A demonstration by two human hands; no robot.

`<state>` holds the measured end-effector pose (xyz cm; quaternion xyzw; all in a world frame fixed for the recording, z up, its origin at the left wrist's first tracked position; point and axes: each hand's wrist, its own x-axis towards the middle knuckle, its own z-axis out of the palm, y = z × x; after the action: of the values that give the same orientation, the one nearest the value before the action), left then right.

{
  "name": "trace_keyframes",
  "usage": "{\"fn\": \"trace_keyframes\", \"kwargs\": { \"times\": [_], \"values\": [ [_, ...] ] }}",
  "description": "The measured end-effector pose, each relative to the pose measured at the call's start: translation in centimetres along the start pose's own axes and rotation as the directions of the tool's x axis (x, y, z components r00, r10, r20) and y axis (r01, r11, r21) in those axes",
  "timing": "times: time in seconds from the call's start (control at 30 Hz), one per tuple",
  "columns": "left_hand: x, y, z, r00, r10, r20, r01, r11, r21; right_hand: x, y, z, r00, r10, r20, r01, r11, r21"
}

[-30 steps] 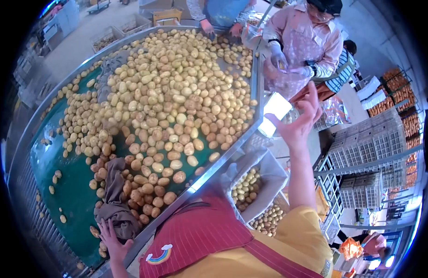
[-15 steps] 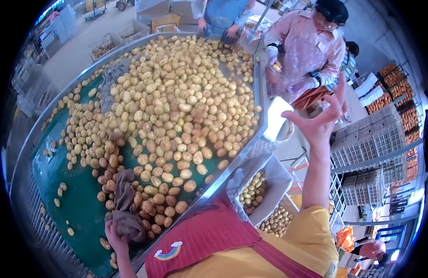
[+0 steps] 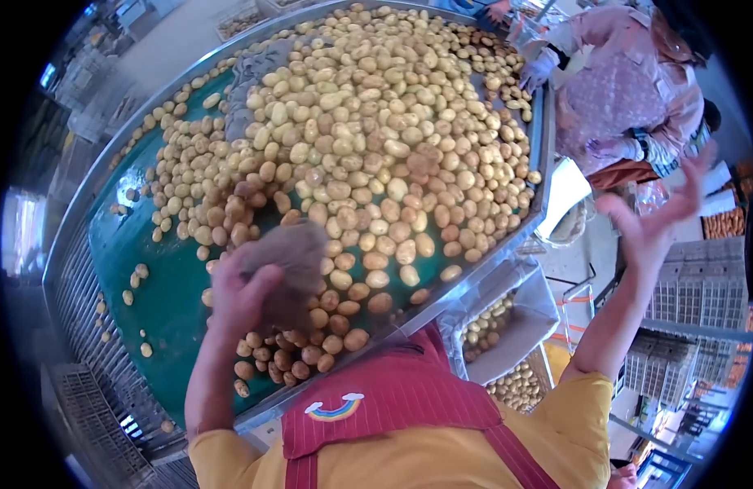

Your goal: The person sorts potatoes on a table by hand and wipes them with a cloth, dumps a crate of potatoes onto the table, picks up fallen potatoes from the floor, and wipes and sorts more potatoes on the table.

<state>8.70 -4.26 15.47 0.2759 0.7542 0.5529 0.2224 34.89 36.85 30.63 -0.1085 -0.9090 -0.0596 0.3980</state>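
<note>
My left hand (image 3: 239,295) grips a brown-grey cloth (image 3: 288,265), smeared by motion, held above the potatoes near the table's front edge. Around and beyond it, a broad heap of potatoes (image 3: 368,122) covers much of the green sorting table (image 3: 176,306). Raised at the right, my right hand (image 3: 658,216) has its fingers spread with nothing in them, out past the table's metal rim. A second grey cloth (image 3: 247,81) lies among the potatoes toward the back left.
A lined crate (image 3: 515,326) with potatoes stands by the table's right front edge, another batch of potatoes (image 3: 519,387) below it. Across the right corner stands a co-worker (image 3: 613,90) in pink, one gloved hand at the rim. Stacked plastic crates (image 3: 694,285) rise at the right.
My left hand has lifted the cloth up off the table and moved it inward. My right hand stays raised and spread. The view has shifted, and the co-worker now reaches to the table.
</note>
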Motion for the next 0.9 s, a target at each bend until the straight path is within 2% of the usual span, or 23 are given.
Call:
{"fn": "trace_keyframes", "kwargs": {
  "times": [0.07,0.1,0.13,0.2,0.3,0.4,0.43,0.53,0.67,0.7,0.8,0.83,0.9],
  "values": [
    [2.0,1.0,3.8,0.997,0.008,0.074,-0.013,0.997,0.072,-2.1,-1.9,2.7,0.923,0.272,0.272,-0.351,0.885,0.306],
    [2.9,1.9,5.6,0.987,0.072,0.143,-0.097,0.98,0.175,-3.2,-3.8,5.6,0.865,0.244,0.438,-0.466,0.715,0.522],
    [4.0,2.8,7.2,0.968,0.128,0.218,-0.186,0.944,0.271,-3.8,-5.2,8.2,0.791,0.106,0.602,-0.523,0.628,0.577],
    [5.7,3.4,9.9,0.901,0.182,0.394,-0.358,0.824,0.44,-5.8,-7.2,13.7,0.805,-0.111,0.583,-0.385,0.651,0.655],
    [7.0,-1.6,14.1,0.894,0.225,0.386,-0.432,0.657,0.617,-9.8,-7.5,20.9,0.777,-0.056,0.628,-0.419,0.698,0.581],
    [5.7,-9.6,15.7,0.806,0.404,0.433,-0.573,0.345,0.743,-11.4,-6.6,24.9,0.756,0.063,0.651,-0.408,0.824,0.394],
    [5.4,-10.1,15.6,0.761,0.48,0.437,-0.622,0.346,0.702,-11.6,-6.4,25.8,0.757,0.079,0.649,-0.39,0.851,0.351],
    [5.1,-10.5,16.8,0.835,0.41,0.366,-0.534,0.446,0.718,-10.5,-6.4,28.0,0.783,0.037,0.621,-0.271,0.919,0.286],
    [5.8,-11.5,17.6,0.82,0.455,0.347,-0.54,0.416,0.732,-9.3,-6.5,33.2,0.83,-0.142,0.54,0.006,0.969,0.246],
    [5.9,-12.5,17.3,0.79,0.476,0.387,-0.571,0.338,0.749,-9.6,-5.7,35.1,0.856,-0.138,0.498,0.032,0.976,0.217],
    [5.9,-12.0,17.1,0.801,0.467,0.376,-0.568,0.392,0.724,-9.4,-3.0,38.0,0.86,-0.184,0.476,0.079,0.97,0.231],
    [6.0,-11.5,17.1,0.815,0.438,0.38,-0.559,0.42,0.715,-8.6,-1.9,38.0,0.892,-0.193,0.408,0.129,0.975,0.178],
    [6.0,-11.7,17.1,0.804,0.446,0.393,-0.571,0.393,0.721,-7.5,1.1,38.7,0.892,-0.124,0.435,0.097,0.992,0.084]
  ]
}}
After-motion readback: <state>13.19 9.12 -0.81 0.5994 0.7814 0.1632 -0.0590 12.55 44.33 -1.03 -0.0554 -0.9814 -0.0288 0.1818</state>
